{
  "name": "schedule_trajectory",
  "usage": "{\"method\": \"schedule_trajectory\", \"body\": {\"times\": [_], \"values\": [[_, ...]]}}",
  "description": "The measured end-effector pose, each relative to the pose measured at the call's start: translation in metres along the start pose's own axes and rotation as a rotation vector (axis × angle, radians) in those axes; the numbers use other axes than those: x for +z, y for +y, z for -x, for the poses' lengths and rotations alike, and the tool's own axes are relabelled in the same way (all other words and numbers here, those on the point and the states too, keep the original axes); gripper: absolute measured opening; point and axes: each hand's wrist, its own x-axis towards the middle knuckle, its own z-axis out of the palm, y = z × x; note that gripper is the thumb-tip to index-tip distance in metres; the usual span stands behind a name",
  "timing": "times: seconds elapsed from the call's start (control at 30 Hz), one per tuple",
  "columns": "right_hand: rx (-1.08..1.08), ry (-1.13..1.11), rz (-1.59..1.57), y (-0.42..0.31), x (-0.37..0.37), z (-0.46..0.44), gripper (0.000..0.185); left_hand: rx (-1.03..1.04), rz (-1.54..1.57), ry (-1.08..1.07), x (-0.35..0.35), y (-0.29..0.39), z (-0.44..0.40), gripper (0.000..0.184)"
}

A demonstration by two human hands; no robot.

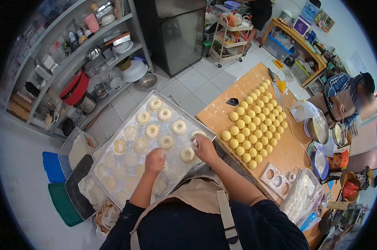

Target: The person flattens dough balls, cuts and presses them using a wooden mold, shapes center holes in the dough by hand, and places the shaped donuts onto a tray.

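Rows of raw ring doughnuts (167, 142) lie on a large floured metal tray (113, 160) in front of me. My left hand (155, 161) is over the middle of the tray with its fingers curled closed; whatever may be inside them is hidden. At the tray's right corner, the floury fingers of my right hand (204, 148) are pinched at the near edge of a raw doughnut (198, 133), partly covering it. Another ring (187, 154) sits between the two hands. Round floury marks (141, 145) show on the tray's left and near parts.
A wooden table (215, 110) on the right bears rows of yellow dough balls (255, 121), a knife (276, 85), a hand mixer (303, 111) and a cutter mould (276, 180). A co-worker (342, 98) stands beyond it near bowls. Shelves (78, 52) and a fridge (182, 39) are behind the tray.
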Motion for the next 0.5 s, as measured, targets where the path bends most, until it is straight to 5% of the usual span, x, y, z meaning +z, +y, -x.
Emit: {"method": "schedule_trajectory", "body": {"times": [0.07, 0.13, 0.17, 0.23, 0.4, 0.5], "values": [[0.127, -0.164, 0.061, -0.004, -0.009, -0.001, 0.058, 0.032, -0.128, 0.074, -0.003, -0.008, 0.000, 0.075], [-0.044, -0.125, 0.282, 0.003, -0.008, 0.015, 0.067, 0.148, -0.291, 0.255, -0.013, 0.013, 0.019, 0.079], [-0.121, -0.101, 0.395, 0.008, -0.009, 0.023, 0.071, -0.050, -0.447, 0.211, -0.017, 0.038, 0.030, 0.092], [-0.068, -0.027, 0.312, 0.006, -0.031, 0.044, 0.080, -0.047, -0.427, 0.213, -0.023, 0.064, 0.039, 0.103], [0.077, 0.229, 0.173, 0.067, -0.098, 0.124, 0.079, 0.163, -0.374, 0.353, 0.009, 0.120, 0.026, 0.111], [0.156, 0.667, 0.085, 0.125, -0.140, 0.205, 0.062, 0.445, -0.225, 0.467, 0.046, 0.171, 0.016, 0.105]]}}
